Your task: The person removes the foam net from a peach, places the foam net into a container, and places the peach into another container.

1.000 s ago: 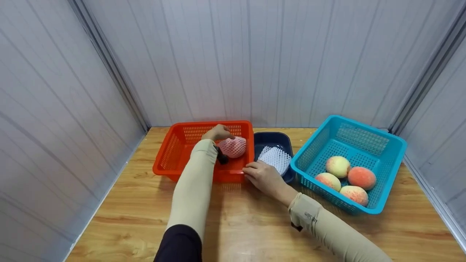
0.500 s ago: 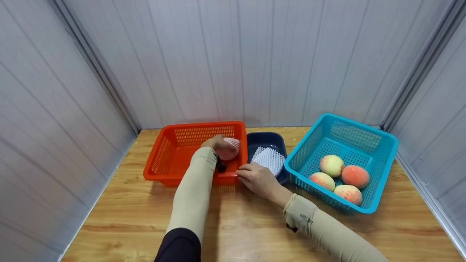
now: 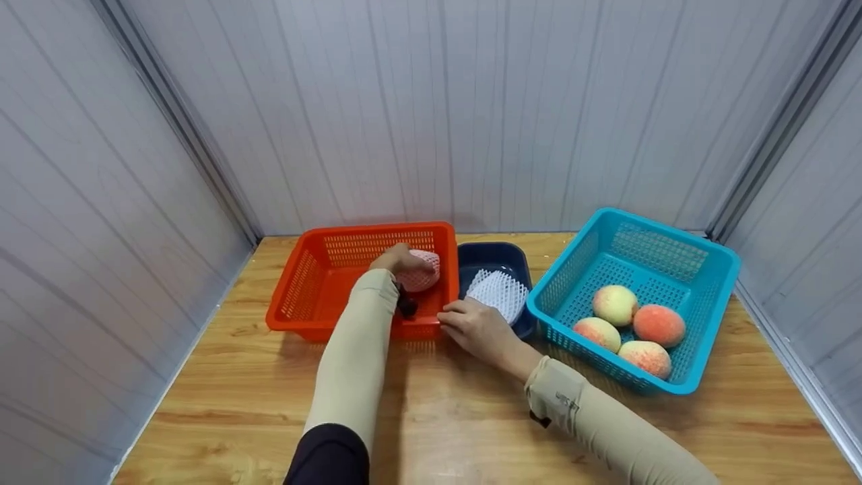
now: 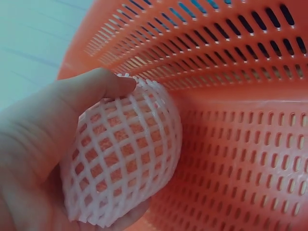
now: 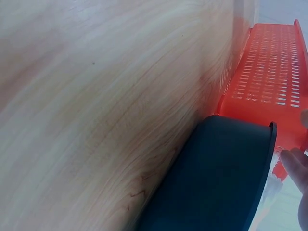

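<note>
My left hand (image 3: 392, 259) is inside the orange basket (image 3: 310, 327). It grips a peach (image 4: 127, 149) wrapped in a white foam net sleeve, near the basket's right wall. In the left wrist view the thumb lies over the top of the net and fingertips show beneath it. The right hand (image 3: 481, 331) holds the orange basket's front right corner by the rim; only its fingertips appear in the right wrist view. Just beyond that hand, white foam net sleeves (image 3: 500, 295) lie in a dark blue tray (image 3: 491, 253).
A turquoise basket (image 3: 559, 330) stands at the right, with several peaches (image 3: 614, 305) lying loose towards its front. All the containers stand on a wood-grain table (image 3: 444, 417). Pale panel walls (image 3: 363, 121) rise behind and on both sides.
My left hand has come down from the top of the wrapped peach and closed round its left side. The right hand stays at the basket's corner. The head view has shifted slightly.
</note>
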### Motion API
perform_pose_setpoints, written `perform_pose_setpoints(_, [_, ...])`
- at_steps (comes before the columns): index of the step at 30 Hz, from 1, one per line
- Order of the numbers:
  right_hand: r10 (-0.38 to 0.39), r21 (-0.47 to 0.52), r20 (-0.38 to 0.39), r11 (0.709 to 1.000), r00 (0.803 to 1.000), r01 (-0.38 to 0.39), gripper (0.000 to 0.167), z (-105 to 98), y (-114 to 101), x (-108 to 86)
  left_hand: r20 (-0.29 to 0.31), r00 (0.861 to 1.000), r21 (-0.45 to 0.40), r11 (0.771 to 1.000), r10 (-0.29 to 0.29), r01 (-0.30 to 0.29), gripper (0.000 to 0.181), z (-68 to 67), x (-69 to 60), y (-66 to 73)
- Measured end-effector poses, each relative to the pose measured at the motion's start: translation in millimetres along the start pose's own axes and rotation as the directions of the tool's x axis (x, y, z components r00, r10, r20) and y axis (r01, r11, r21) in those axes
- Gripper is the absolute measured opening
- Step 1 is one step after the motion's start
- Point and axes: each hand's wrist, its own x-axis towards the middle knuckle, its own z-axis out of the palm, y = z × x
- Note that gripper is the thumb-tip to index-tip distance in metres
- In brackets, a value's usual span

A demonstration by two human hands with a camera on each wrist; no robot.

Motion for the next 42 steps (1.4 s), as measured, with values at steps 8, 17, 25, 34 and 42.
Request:
perform_pose_setpoints(8, [0.048, 0.024, 0.076, 0.998, 0.996, -0.05, 0.017, -5.9, -1.3, 1.5, 0.01, 1.0, -0.006, 1.0, 0.026, -0.026, 0.068, -18.2, -26.3, 7.6])
perform_pose_setpoints(17, [0.105, 0.071, 0.189, 0.99, 0.976, -0.121, 0.03, -17.0, -5.0, -7.0, -0.027, 0.987, -0.079, 0.984, 0.158, -0.159, 0.078, -30.0, -46.3, 4.0])
perform_pose_setpoints(25, [0.062, 0.077, 0.117, 0.994, 0.991, -0.072, 0.021, -46.7, -11.6, -22.8, -0.113, 0.955, -0.05, 0.958, 0.275, -0.281, 0.073, -36.2, -69.9, 9.2])
perform_pose_setpoints(34, [0.062, 0.083, 0.054, 0.994, 0.997, -0.066, 0.016, -97.9, -17.0, -52.9, -0.167, 0.852, 0.016, 0.865, 0.496, -0.501, 0.062, -28.2, -124.4, 19.5])
perform_pose_setpoints(42, [0.072, 0.077, 0.02, 0.994, 0.997, -0.074, 0.012, -124.4, -22.3, -77.1, -0.2, 0.718, 0.029, 0.737, 0.666, -0.675, 0.061, -5.3, -167.6, 25.0])
